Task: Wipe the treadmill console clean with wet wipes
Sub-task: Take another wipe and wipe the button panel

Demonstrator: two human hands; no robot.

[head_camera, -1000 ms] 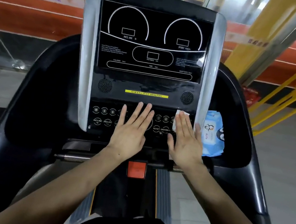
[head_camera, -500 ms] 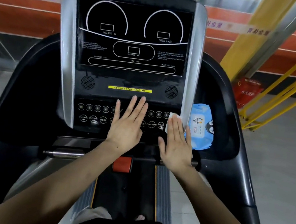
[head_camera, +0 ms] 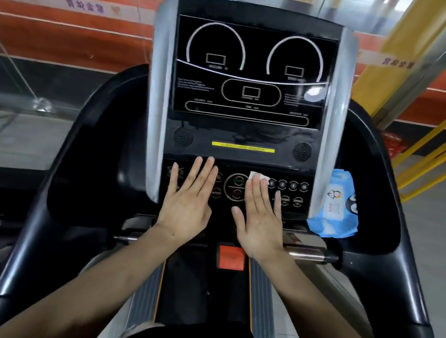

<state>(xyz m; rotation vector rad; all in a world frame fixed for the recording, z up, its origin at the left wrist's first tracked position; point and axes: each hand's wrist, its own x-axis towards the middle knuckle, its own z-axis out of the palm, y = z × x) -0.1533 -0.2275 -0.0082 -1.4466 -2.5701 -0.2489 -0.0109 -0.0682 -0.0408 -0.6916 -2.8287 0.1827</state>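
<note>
- Orange-striped wall and yellow railings stand behind a treadmill; its console (head_camera: 251,87) rises upright between grey side trims.
- Button panel (head_camera: 286,193) sits below the dark display, with a round central control (head_camera: 237,187).
- Left hand (head_camera: 189,201) lies flat on the panel's left part, fingers extended and slightly spread, holding nothing.
- Right hand (head_camera: 259,216) lies flat just right of the central control, fingers extended and close together, pressing a white wipe (head_camera: 258,177) to the panel; only the wipe's corner shows past the fingertips.
- Blue wipe pack (head_camera: 334,206) rests in the tray just right of the console.
- Risk (judgement): flat pressure over the buttons could trigger a control; with no pinch on it, the wipe may bunch or slip out from under the palm. The red tab (head_camera: 231,258) lies below the wrists and could be knocked.
- Change: compared with the earlier frames, the right hand and wipe now sit further left, beside the central control instead of at the panel's right edge; the left hand has also shifted left.
</note>
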